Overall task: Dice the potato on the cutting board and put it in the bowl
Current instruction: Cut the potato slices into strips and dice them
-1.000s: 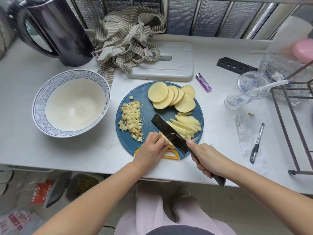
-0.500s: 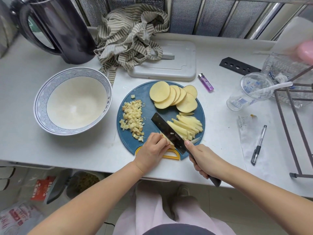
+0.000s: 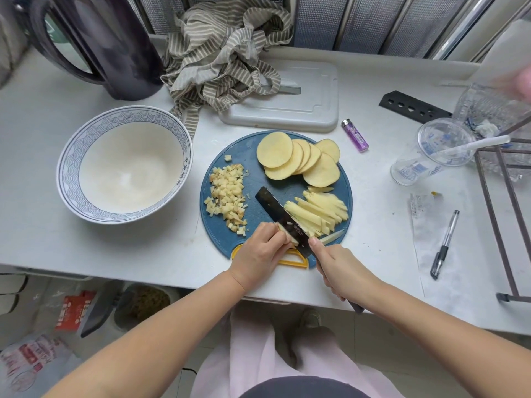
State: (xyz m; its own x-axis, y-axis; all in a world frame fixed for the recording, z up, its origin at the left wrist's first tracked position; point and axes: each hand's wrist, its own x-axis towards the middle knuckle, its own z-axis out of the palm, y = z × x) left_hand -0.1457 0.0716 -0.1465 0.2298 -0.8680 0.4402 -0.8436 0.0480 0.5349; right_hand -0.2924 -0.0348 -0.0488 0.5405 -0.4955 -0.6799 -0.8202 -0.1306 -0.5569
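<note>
Potato (image 3: 321, 173), pale yellow and skinless, lies in three forms on the round blue plastic cutting board (image 3: 250, 156), which has a yellow handle loop at its near edge. Overlapping round slices (image 3: 275, 150) occupy the far part of the board. Long sticks (image 3: 319, 209) lie bundled on the right part. A heap of small dice (image 3: 227, 193), some with brownish faces, sits on the left part. The knife (image 3: 273, 206), with a black rectangular blade, lies diagonally between dice and sticks. The left hand (image 3: 258, 254) curls its fingers onto a short bunch of sticks just beside the blade. The right hand (image 3: 342, 271) is clamped round the knife handle, forefinger against the blade. The white ceramic bowl (image 3: 69, 173) with a blue wave-pattern rim stands on the pale desk (image 3: 43, 133), left of the board.
</note>
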